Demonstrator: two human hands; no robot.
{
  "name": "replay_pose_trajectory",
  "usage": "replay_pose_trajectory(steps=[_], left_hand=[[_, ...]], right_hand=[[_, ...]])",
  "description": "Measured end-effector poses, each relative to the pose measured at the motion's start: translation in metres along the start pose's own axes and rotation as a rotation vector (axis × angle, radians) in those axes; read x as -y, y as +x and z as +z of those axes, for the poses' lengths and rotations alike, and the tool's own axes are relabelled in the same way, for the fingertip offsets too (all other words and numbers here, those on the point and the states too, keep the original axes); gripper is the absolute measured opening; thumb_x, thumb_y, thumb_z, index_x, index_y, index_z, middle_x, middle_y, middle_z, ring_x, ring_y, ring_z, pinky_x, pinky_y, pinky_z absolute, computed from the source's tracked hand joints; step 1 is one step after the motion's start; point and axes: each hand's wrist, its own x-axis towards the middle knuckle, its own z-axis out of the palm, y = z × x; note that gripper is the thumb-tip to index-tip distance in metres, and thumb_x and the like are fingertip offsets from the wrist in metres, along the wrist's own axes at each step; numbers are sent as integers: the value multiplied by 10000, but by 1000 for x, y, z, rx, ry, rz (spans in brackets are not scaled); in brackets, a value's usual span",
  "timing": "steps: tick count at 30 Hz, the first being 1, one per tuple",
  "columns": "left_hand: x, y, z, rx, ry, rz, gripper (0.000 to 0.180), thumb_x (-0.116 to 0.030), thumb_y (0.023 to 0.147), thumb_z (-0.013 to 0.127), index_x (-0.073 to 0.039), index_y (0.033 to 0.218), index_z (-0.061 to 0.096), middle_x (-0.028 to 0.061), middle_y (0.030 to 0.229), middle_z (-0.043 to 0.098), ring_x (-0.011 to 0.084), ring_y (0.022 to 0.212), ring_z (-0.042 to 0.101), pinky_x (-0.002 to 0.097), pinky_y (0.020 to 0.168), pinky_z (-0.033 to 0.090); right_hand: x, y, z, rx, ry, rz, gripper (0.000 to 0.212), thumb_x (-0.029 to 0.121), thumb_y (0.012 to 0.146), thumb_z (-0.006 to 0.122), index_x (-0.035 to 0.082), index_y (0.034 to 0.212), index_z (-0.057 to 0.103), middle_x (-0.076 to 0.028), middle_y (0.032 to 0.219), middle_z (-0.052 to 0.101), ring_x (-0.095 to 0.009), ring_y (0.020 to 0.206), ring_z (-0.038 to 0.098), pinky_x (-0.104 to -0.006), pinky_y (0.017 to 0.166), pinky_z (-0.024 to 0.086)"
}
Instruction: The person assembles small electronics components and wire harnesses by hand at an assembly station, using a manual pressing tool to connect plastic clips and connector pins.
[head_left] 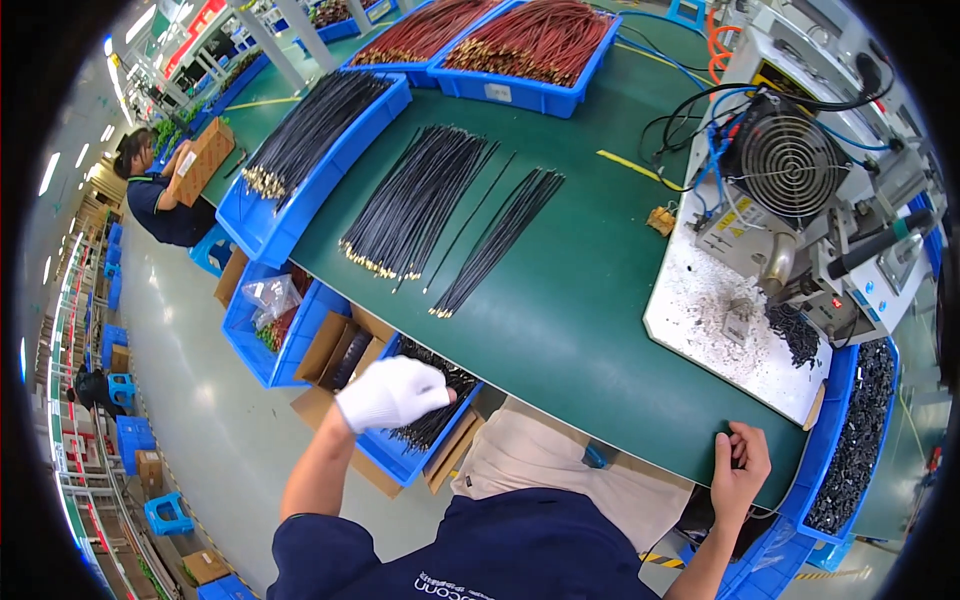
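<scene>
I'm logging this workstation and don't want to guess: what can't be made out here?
In the head view:
Left hand: its gloved back hides the palm; whether it grips anything is unclear.
Low bin: left hand and table hide part of its inside.
Right hand: its curl hides much of the palm.
Red cables: upper picture edge cuts off their far ends.
Gold tips: too small to tell their shape.

Green tabletop (600, 300) leaves passage between black cables (415, 205) and the machine (790, 165).

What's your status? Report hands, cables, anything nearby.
Left hand gloved, near bin. Right hand bare, at table edge. Black cables on table, machine to their right.
</scene>
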Motion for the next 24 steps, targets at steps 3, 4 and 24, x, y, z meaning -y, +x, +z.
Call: replay_pose_trajectory(steps=[3,4,24], left_hand=[[-43,29,-49,-335,-13,155,289,-326,1078,710,-58,999,780,209,935,750,429,923,760,490,816,594],[-53,45,-60,-461,-50,222,229,-279,1064,717,-61,1026,773,202,952,751,421,924,761,481,816,596],[-104,197,-21,-692,516,230,121,-144,964,757,-93,1073,766,126,999,738,359,1008,747,503,870,623]], right_hand=[[3,0,-2,-12,12,-2,184,-25,951,813,-21,1128,762,-53,884,591,-146,743,474,-315,659,373],[3,1,-1,0,20,-1,203,-37,929,817,-11,1124,765,-78,882,616,-180,740,507,-337,659,413],[5,8,-14,-16,109,-22,244,-14,883,855,-14,1116,783,-112,912,698,-225,763,601,-356,696,500]])
